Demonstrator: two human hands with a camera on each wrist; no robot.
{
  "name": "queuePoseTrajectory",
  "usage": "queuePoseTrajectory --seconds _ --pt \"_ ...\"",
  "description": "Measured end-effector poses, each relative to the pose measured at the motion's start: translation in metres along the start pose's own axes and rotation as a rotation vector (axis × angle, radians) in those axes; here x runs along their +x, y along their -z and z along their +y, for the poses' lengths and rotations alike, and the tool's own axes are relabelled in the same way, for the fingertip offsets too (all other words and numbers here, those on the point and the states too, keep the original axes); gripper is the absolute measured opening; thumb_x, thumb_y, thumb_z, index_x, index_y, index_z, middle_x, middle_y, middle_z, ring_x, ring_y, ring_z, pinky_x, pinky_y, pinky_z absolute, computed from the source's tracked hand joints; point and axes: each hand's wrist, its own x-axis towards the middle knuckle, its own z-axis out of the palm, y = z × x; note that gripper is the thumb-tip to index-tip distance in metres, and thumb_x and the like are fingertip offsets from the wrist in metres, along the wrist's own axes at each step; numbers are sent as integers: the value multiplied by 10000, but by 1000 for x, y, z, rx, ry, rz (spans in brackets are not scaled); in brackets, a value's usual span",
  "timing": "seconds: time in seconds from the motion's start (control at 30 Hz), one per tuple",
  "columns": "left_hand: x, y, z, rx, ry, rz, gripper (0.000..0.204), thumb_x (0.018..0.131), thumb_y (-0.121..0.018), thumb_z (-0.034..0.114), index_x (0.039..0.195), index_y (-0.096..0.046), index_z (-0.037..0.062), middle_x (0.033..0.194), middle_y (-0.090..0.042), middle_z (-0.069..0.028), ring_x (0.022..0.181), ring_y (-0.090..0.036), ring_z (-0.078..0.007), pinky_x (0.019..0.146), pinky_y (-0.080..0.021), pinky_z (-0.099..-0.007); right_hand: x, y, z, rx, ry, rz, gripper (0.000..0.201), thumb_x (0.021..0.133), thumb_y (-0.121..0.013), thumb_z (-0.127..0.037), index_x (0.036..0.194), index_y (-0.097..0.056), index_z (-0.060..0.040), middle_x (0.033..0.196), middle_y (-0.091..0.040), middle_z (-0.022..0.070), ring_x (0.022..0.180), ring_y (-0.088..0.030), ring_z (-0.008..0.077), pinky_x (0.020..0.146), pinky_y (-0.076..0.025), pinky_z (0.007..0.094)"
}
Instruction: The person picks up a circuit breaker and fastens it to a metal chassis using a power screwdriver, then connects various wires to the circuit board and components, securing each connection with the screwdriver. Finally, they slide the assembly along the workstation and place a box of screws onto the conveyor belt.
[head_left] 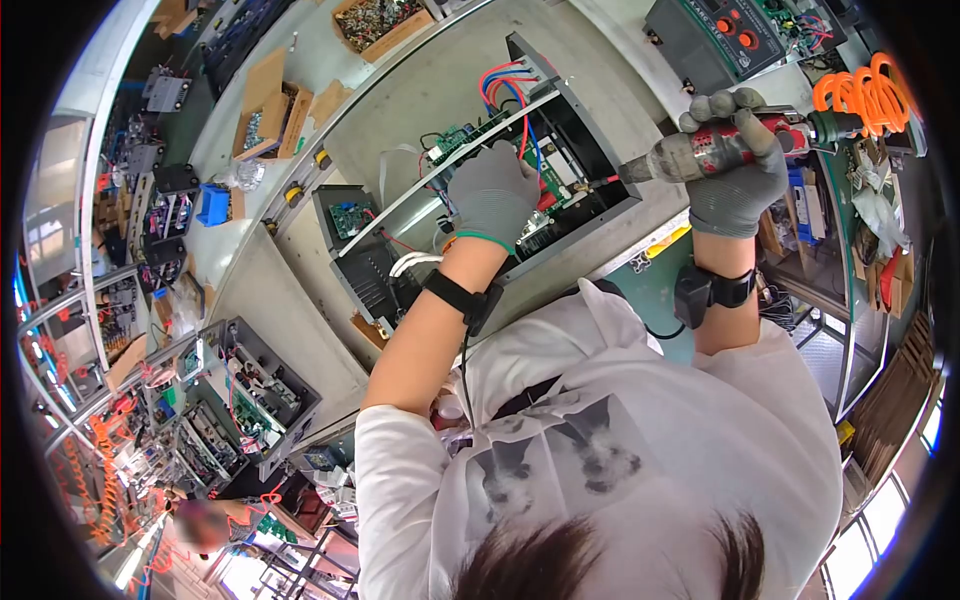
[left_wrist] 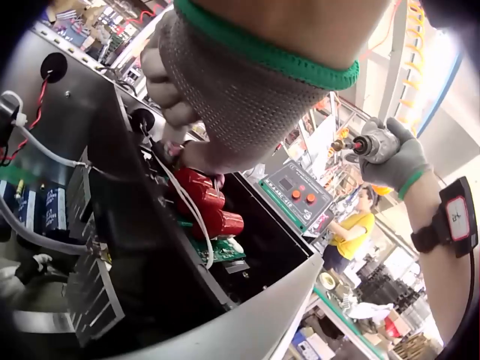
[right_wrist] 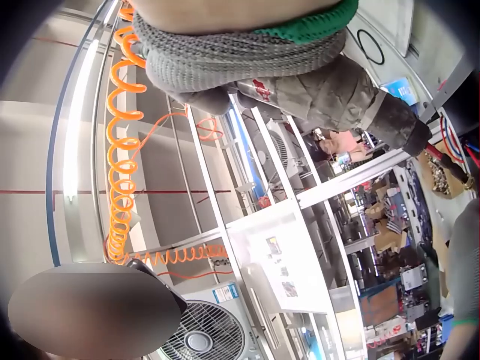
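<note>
My right hand (head_left: 740, 190) grips a taped air screwdriver (head_left: 690, 155) with a red and grey body. Its bit points left, over the right end of an open dark metal chassis (head_left: 590, 225). My gloved left hand (head_left: 495, 195) reaches down into that chassis, beside a green circuit board (head_left: 565, 172). In the left wrist view, its bent fingers and thumb come together just above red cylindrical components (left_wrist: 221, 221), near a loop of white wire (left_wrist: 196, 210). I cannot tell what lies between those fingertips. Red and blue wires (head_left: 508, 82) arch over the chassis's back edge.
An orange coiled hose (head_left: 870, 95) runs from the driver's rear. A control box with orange knobs (head_left: 715, 45) stands at the back right. Cardboard boxes (head_left: 270, 110) and a blue bin (head_left: 213, 205) sit to the left. Another open chassis (head_left: 255, 385) lies at lower left.
</note>
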Motion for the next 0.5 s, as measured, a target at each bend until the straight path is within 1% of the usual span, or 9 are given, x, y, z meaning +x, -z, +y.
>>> queuePoseTrajectory --seconds 0.03,0.1,0.23,0.27,0.3,0.33,0.4,0.47,0.5 --pt "0 8 3 0 0 -3 234 831 -523 301 823 -613 85 704 -634 -123 697 -631 -316 610 -492 -421 0 1 1 -13 -1 22 268 714 -588 -88 962 -557 9 809 -617 139 749 -606 299 661 -502 414" --pt "-1 25 10 82 121 -252 272 845 -499 298 817 -604 48 764 -654 -128 747 -651 -305 648 -517 -388 0 2 2 -9 -7 11 267 715 -588 -86 963 -557 10 807 -616 139 749 -607 301 662 -504 415" --pt "5 -6 -23 -12 30 -180 262 847 -496 278 817 -609 45 784 -666 -130 766 -658 -317 620 -515 -420 0 3 4 -1 -13 2 264 719 -585 -80 965 -554 12 801 -613 141 752 -610 302 669 -510 416" --pt "23 -37 -56 -543 -156 -231 271 861 -483 285 798 -611 55 652 -544 -49 594 -543 -218 498 -425 -340 0 4 4 -2 -12 4 264 719 -585 -80 965 -554 12 801 -613 141 752 -610 302 669 -510 416" --pt "28 -28 -60 -1074 -342 -274 284 875 -470 291 779 -613 65 520 -422 32 421 -428 -120 377 -335 -261 0 4 3 -17 -1 18 263 721 -584 -79 966 -554 12 800 -612 140 752 -609 301 668 -510 415" --pt "26 -24 -60 -1074 -338 -276 284 875 -470 291 779 -613 65 520 -422 32 421 -428 -120 377 -335 -261 -1 4 5 -32 4 31 263 722 -583 -79 967 -554 13 799 -611 140 752 -609 300 667 -509 414" --pt "21 -5 -54 -2179 519 -965 216 886 -482 240 861 -580 49 540 -250 85 435 -240 -52 368 -201 -206 2 8 8 -10 -5 1 262 724 -582 -79 968 -554 13 800 -612 141 751 -611 302 669 -512 415" --pt "20 -9 -44 -2195 541 -962 184 895 -508 213 928 -545 35 540 -214 80 446 -205 -49 375 -179 -211 3 7 11 10 -13 -35 261 725 -581 -78 969 -553 13 801 -613 143 750 -612 304 670 -515 416" --pt "17 -4 -35 -2231 556 -875 180 898 -520 216 915 -539 37 540 -216 81 443 -207 -48 377 -180 -208 2 4 12 -13 -17 9 263 726 -581 -79 970 -552 14 802 -614 145 748 -615 307 673 -518 419"
